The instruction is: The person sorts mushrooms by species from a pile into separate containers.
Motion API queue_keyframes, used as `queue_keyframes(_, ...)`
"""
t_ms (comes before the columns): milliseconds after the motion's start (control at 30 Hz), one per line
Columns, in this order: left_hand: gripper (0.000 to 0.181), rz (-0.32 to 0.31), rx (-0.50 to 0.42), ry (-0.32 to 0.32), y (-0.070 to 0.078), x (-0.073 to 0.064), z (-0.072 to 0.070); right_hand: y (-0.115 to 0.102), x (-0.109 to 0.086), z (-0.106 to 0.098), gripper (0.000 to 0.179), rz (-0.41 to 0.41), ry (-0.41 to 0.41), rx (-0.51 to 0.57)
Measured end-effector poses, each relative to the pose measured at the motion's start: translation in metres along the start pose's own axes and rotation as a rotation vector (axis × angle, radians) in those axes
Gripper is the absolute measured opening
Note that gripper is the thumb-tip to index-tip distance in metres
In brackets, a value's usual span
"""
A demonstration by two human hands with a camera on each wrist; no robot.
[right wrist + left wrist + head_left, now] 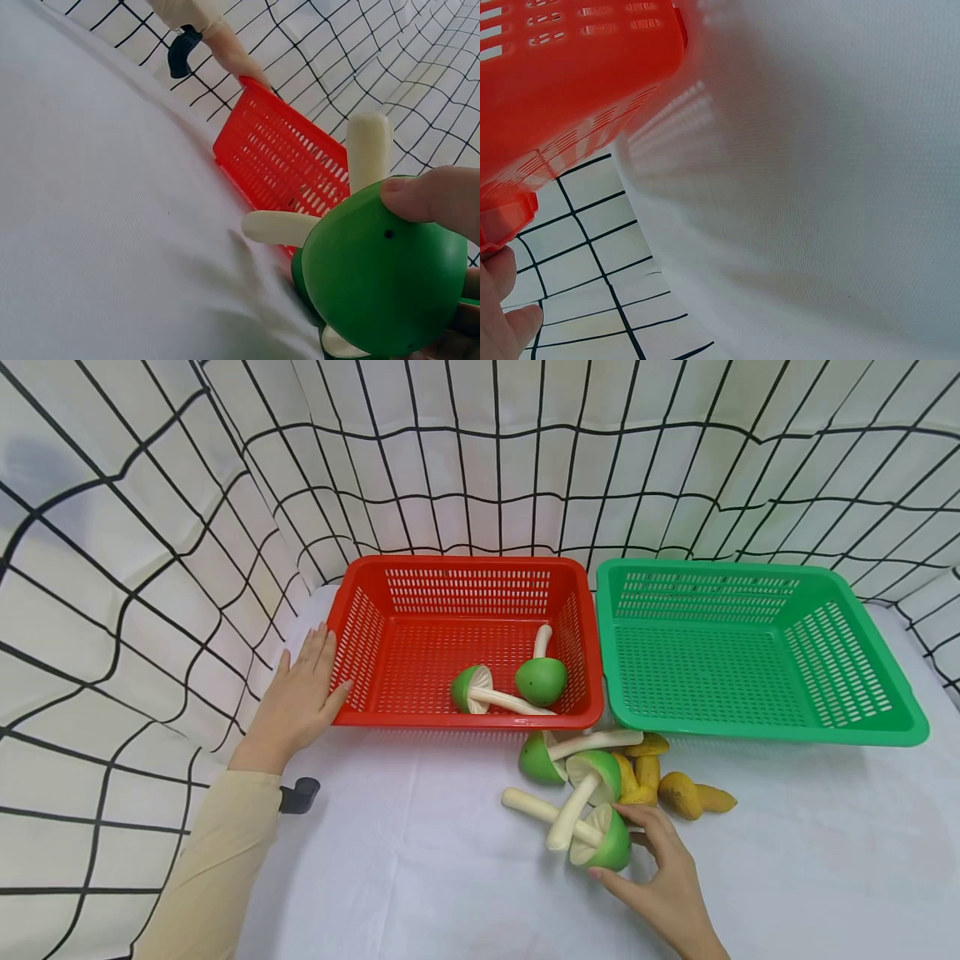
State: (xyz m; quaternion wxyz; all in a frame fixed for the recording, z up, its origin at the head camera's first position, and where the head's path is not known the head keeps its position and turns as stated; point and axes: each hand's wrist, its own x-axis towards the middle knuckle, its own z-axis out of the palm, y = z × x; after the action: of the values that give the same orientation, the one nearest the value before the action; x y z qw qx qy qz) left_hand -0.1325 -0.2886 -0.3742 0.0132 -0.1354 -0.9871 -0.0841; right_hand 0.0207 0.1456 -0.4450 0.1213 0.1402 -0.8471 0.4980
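Observation:
My right hand (663, 877) grips a toy mushroom (615, 845) by its green cap, thumb on one side and fingers on the other. The cap fills much of the right wrist view, its cream stem pointing away from the hand. Against it lies a second green-capped mushroom (606, 767), and a third (538, 758) is just behind, by the basket's front. With fingers extended, my left hand (296, 697) rests at the left rim of the red basket (427, 652). Inside that basket lie two green-capped mushrooms, one with its cap (542, 682) facing me.
To the right of the red basket stands a green basket (697, 668) with nothing in it. Several yellow mushrooms (681, 795) lie in front of the baskets on the white cloth (420, 860). A black wire grid (450, 435) over white sheeting encloses the back and left.

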Motion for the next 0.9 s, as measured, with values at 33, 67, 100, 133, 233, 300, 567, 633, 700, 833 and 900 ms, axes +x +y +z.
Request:
queue_keyframes(33, 0.069, -0.001, -0.002, 0.0, 0.0, 0.0, 0.0, 0.0, 0.0, 0.0, 0.077, -0.002, 0.0, 0.003)
queue_keyframes(67, 0.069, -0.002, -0.002, -0.001, 0.0, 0.0, 0.0, -0.001, 0.0, -0.001, 0.076, -0.003, 0.001, 0.009)
queue_keyframes(100, 0.069, -0.002, -0.004, -0.002, 0.0, 0.0, 0.0, -0.002, 0.0, -0.001, 0.076, -0.002, 0.002, 0.016)
queue_keyframes(133, 0.069, -0.002, -0.004, -0.001, 0.0, 0.0, 0.0, -0.002, 0.001, -0.001, 0.076, 0.001, 0.001, 0.023)
queue_keyframes(233, 0.069, -0.001, -0.005, -0.001, 0.0, 0.0, 0.0, -0.005, 0.001, -0.002, 0.075, 0.009, -0.005, 0.044)
queue_keyframes(300, 0.069, -0.001, -0.005, -0.002, 0.0, 0.0, 0.0, -0.006, 0.002, -0.003, 0.074, 0.019, -0.011, 0.064)
queue_keyframes(567, 0.069, -0.004, -0.007, -0.003, 0.001, 0.0, -0.001, -0.01, 0.003, -0.004, 0.075, 0.021, -0.027, 0.158)
queue_keyframes(633, 0.069, -0.004, -0.006, -0.003, 0.001, -0.001, -0.002, -0.012, 0.005, -0.004, 0.076, 0.012, -0.033, 0.171)
queue_keyframes(700, 0.069, -0.004, -0.005, -0.004, 0.001, -0.001, -0.002, -0.013, 0.006, -0.005, 0.076, 0.009, -0.043, 0.181)
queue_keyframes(833, 0.069, -0.003, 0.001, -0.004, 0.001, -0.001, -0.002, -0.016, 0.009, -0.006, 0.074, 0.033, -0.089, 0.196)
queue_keyframes(900, 0.069, -0.003, 0.002, -0.004, 0.001, -0.001, -0.002, -0.018, 0.01, -0.007, 0.073, 0.045, -0.112, 0.204)
